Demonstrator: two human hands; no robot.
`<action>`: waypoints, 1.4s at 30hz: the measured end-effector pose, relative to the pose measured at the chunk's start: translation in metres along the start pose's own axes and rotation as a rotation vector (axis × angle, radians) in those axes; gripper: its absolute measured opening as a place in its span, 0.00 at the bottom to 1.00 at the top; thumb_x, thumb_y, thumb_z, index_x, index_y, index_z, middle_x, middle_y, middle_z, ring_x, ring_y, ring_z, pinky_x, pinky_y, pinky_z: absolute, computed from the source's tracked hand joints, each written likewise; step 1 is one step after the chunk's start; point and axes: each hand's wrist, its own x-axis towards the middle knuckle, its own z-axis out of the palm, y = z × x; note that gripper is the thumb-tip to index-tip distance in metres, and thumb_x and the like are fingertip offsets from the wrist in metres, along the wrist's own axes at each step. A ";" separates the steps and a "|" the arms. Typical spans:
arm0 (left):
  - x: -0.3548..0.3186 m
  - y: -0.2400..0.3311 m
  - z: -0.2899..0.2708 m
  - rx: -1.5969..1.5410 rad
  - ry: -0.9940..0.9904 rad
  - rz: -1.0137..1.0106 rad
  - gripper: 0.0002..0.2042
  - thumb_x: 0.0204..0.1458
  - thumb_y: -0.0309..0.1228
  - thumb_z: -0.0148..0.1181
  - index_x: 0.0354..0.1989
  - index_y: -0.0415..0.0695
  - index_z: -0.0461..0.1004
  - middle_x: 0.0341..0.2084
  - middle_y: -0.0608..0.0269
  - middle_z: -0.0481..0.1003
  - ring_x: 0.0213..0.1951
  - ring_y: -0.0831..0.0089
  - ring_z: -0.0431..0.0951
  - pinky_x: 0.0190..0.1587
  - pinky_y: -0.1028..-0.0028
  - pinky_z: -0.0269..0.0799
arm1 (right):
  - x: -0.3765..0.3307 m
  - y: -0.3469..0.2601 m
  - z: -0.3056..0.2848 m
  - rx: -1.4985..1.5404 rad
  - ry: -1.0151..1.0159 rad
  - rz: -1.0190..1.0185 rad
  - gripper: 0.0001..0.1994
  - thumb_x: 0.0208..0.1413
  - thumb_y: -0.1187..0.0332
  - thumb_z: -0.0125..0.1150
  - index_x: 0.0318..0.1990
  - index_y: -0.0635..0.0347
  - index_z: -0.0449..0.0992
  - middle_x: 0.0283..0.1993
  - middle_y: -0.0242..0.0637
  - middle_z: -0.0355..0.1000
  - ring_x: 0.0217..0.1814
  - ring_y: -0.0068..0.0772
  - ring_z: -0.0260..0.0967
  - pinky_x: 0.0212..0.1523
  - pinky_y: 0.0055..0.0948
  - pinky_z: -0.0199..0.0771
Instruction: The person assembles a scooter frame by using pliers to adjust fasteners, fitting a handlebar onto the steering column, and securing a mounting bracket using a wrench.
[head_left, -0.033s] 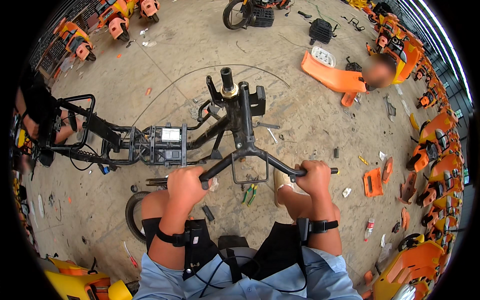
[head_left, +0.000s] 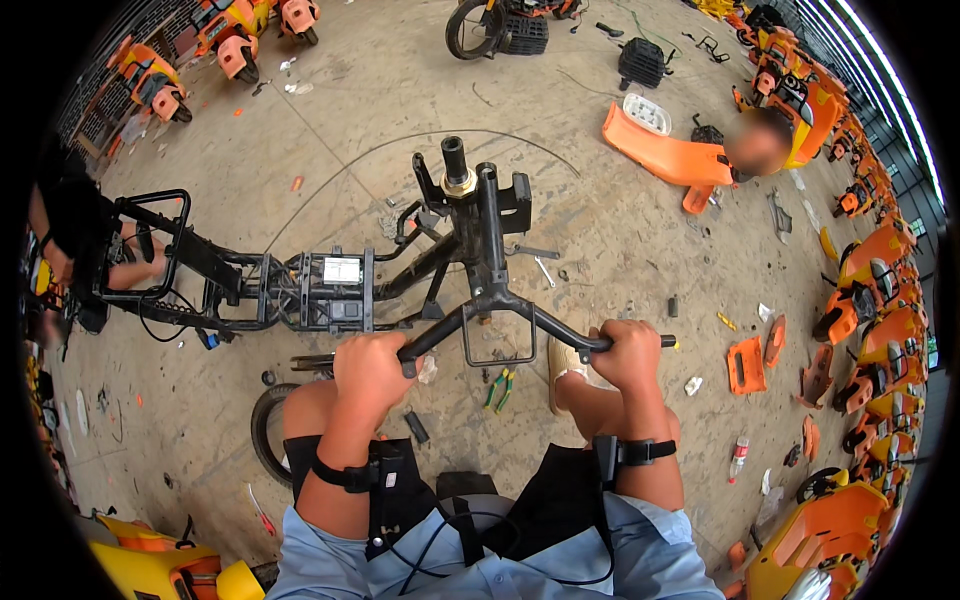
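Note:
Both my hands grip the black handlebar (head_left: 560, 328), one near each end. My left hand (head_left: 372, 368) is wrapped round its left end. On the right end, my right hand (head_left: 632, 355) is closed, and a short stub of tube sticks out past it. The bar's stem (head_left: 490, 235) runs forward beside the head tube (head_left: 455, 165) of a stripped black scooter frame (head_left: 345, 290), which stretches off to the left. A rectangular wire loop (head_left: 502, 362) hangs at the bar's middle. Whether stem and frame are joined is hard to make out.
Green-handled pliers (head_left: 500, 390) and a wrench (head_left: 545, 270) lie on the concrete floor. A wheel (head_left: 268, 430) is by my left knee. An orange body panel (head_left: 665, 150) lies at the far right. Orange scooters (head_left: 870, 330) line the right side. Another person (head_left: 75, 230) is at the frame's far left end.
My hands and the handlebar hold still. At the left edge, the other person has shifted slightly.

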 end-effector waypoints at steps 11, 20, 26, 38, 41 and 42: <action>0.020 -0.003 0.006 -0.010 0.027 0.010 0.11 0.38 0.38 0.69 0.19 0.44 0.77 0.18 0.53 0.76 0.24 0.51 0.78 0.30 0.58 0.72 | 0.018 0.002 0.013 0.045 -0.015 0.028 0.14 0.45 0.62 0.70 0.17 0.58 0.74 0.21 0.41 0.72 0.28 0.49 0.71 0.35 0.43 0.68; 0.012 -0.007 0.018 -0.042 0.110 0.076 0.12 0.37 0.37 0.70 0.18 0.44 0.75 0.17 0.57 0.74 0.25 0.54 0.76 0.33 0.58 0.69 | 0.004 0.006 0.027 -0.017 0.087 -0.044 0.16 0.49 0.61 0.70 0.18 0.57 0.71 0.22 0.38 0.70 0.31 0.45 0.68 0.35 0.41 0.62; -0.004 -0.001 0.017 -0.078 0.110 0.114 0.12 0.38 0.36 0.70 0.19 0.43 0.74 0.17 0.58 0.73 0.26 0.55 0.75 0.33 0.58 0.68 | -0.018 0.009 0.023 -0.072 0.247 -0.098 0.15 0.48 0.66 0.70 0.18 0.54 0.69 0.19 0.35 0.66 0.28 0.43 0.66 0.33 0.40 0.60; -0.027 0.001 0.018 -0.029 0.033 0.011 0.13 0.38 0.39 0.71 0.19 0.43 0.75 0.18 0.56 0.74 0.26 0.52 0.76 0.32 0.56 0.69 | -0.031 0.001 0.013 -0.009 0.230 -0.100 0.14 0.46 0.67 0.70 0.18 0.54 0.68 0.21 0.34 0.66 0.28 0.43 0.66 0.32 0.39 0.61; -0.026 0.008 0.007 -0.018 -0.025 -0.052 0.13 0.39 0.41 0.70 0.19 0.44 0.76 0.17 0.55 0.75 0.25 0.51 0.76 0.30 0.56 0.70 | -0.029 0.000 0.009 -0.033 0.278 -0.068 0.13 0.46 0.67 0.71 0.20 0.53 0.69 0.23 0.33 0.68 0.29 0.42 0.67 0.35 0.38 0.62; -0.026 0.013 0.003 -0.012 -0.048 -0.078 0.13 0.40 0.41 0.70 0.19 0.45 0.76 0.17 0.55 0.75 0.24 0.50 0.77 0.29 0.56 0.71 | -0.027 -0.002 0.006 -0.053 0.329 -0.066 0.12 0.46 0.67 0.71 0.21 0.53 0.70 0.24 0.33 0.69 0.30 0.41 0.67 0.36 0.38 0.62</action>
